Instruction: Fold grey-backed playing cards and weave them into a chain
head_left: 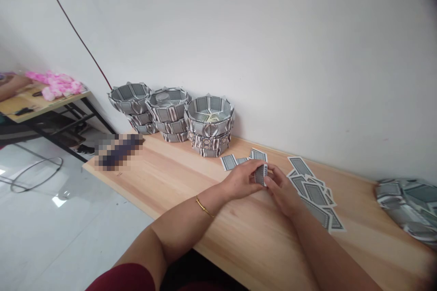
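Between both hands, above the wooden table, is a grey patterned playing card [260, 175] with a white edge, apparently folded. My left hand [243, 177] grips it from the left, thumb below and fingers above. On its right edge, the fingers and thumb of my right hand [279, 187] are closed. Several loose playing cards [316, 194] lie spread in a pile to the right of my right hand. Just behind my left hand lie a few more cards [228, 162], partly hidden by it.
Along the wall stand three stacks of round bowls made of folded cards [210, 122]. Another card bowl [406, 204] sits at the right edge. A blurred-out dark object [119, 152] lies at the table's left end. Pink flowers [59, 85] and a person's arm [13, 86] are at another table.
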Action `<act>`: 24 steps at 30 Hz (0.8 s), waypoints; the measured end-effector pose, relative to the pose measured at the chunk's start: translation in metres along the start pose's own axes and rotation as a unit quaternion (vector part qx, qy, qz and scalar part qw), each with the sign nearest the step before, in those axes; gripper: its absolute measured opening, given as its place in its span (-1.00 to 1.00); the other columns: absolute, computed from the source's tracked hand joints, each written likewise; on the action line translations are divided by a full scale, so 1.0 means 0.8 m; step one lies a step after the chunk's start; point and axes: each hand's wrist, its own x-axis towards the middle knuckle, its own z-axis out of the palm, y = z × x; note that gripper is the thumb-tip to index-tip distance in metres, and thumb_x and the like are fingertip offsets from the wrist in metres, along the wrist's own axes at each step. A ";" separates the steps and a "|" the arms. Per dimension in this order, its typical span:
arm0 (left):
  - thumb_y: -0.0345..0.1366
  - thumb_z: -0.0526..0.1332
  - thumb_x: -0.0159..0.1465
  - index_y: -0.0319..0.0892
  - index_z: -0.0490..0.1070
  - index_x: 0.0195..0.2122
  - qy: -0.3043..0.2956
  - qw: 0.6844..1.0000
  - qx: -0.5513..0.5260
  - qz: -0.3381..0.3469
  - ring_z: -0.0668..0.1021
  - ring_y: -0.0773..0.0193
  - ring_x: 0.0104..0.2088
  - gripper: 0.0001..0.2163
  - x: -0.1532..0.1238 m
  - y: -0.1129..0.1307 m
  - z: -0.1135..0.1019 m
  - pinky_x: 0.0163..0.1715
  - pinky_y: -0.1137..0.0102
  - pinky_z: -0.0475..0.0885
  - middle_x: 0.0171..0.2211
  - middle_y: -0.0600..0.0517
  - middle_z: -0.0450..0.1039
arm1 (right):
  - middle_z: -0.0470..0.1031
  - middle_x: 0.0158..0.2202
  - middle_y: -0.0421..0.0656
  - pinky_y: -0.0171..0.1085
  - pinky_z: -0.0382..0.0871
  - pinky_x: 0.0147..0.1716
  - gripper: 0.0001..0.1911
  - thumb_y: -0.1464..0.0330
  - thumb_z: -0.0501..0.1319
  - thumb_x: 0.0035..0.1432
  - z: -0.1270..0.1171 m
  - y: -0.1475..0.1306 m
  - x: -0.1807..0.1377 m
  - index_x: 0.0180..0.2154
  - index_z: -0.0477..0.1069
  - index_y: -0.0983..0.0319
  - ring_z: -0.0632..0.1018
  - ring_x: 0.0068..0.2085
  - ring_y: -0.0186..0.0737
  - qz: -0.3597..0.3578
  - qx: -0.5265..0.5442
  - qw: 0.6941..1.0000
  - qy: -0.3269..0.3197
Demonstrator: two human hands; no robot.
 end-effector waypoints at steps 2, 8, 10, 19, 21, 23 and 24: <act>-0.34 0.27 0.07 -0.16 0.22 0.07 0.001 1.000 0.002 0.004 0.40 0.15 0.01 -0.49 -0.001 0.001 0.001 0.00 0.29 0.33 0.00 -0.12 0.35 | 0.54 -0.15 -0.14 -0.15 0.40 -0.12 -0.59 0.17 0.23 0.07 0.001 -0.001 0.000 -0.04 0.27 0.08 0.54 -0.12 -0.14 0.000 0.007 1.000 -0.008; -0.28 0.24 0.11 -0.12 0.18 0.10 0.005 1.000 0.023 0.016 0.39 0.15 0.05 -0.49 -0.001 0.002 0.002 0.01 0.27 0.32 0.03 -0.11 0.32 | 0.53 -0.13 -0.14 -0.12 0.40 -0.11 -0.62 0.20 0.24 0.07 0.005 -0.005 -0.002 -0.05 0.27 0.08 0.55 -0.13 -0.12 -0.022 0.024 0.999 -0.011; -0.23 0.24 0.12 -0.12 0.13 0.13 0.003 0.999 0.039 0.017 0.38 0.16 0.06 -0.46 -0.001 0.001 0.001 0.02 0.27 0.32 0.06 -0.12 0.30 | 0.54 -0.14 -0.14 -0.12 0.41 -0.13 -0.62 0.20 0.25 0.05 0.006 -0.005 -0.002 -0.07 0.28 0.08 0.55 -0.13 -0.11 -0.029 0.027 0.999 -0.001; -0.20 0.23 0.12 -0.18 0.25 -0.02 0.024 0.941 0.312 -0.132 0.29 0.05 0.10 -0.60 -0.004 -0.022 -0.010 0.11 0.07 0.10 0.00 -0.14 0.33 | 0.53 -0.12 -0.14 -0.12 0.35 -0.05 -0.66 0.22 0.29 0.01 0.005 0.001 0.004 -0.15 0.29 0.06 0.57 -0.16 -0.16 -0.045 0.052 0.995 0.066; -0.23 0.22 0.13 -0.18 0.28 -0.08 -0.007 0.925 0.343 -0.165 0.28 0.04 0.10 -0.66 -0.006 -0.027 -0.011 0.11 0.04 0.07 -0.02 -0.13 0.34 | 0.53 -0.11 -0.14 -0.11 0.35 -0.04 -0.63 0.23 0.30 0.00 0.006 0.004 0.004 -0.14 0.27 0.06 0.57 -0.16 -0.16 -0.042 0.051 0.996 0.055; -0.27 0.20 0.13 -0.18 0.29 -0.12 -0.044 0.926 0.337 -0.162 0.32 0.08 0.06 -0.71 -0.006 -0.028 -0.011 0.08 0.08 0.11 -0.06 -0.11 0.37 | 0.52 -0.10 -0.13 -0.10 0.35 -0.05 -0.61 0.23 0.31 -0.02 0.007 0.006 0.003 -0.14 0.26 0.07 0.56 -0.16 -0.15 -0.041 0.051 0.997 0.051; -0.28 0.19 0.14 -0.18 0.30 -0.13 -0.061 0.932 0.325 -0.151 0.35 0.10 0.02 -0.73 -0.005 -0.028 -0.011 0.05 0.13 0.15 -0.10 -0.09 0.39 | 0.52 -0.10 -0.12 -0.10 0.36 -0.06 -0.61 0.22 0.31 -0.02 0.007 0.006 0.003 -0.14 0.26 0.08 0.56 -0.16 -0.15 -0.040 0.049 0.996 0.056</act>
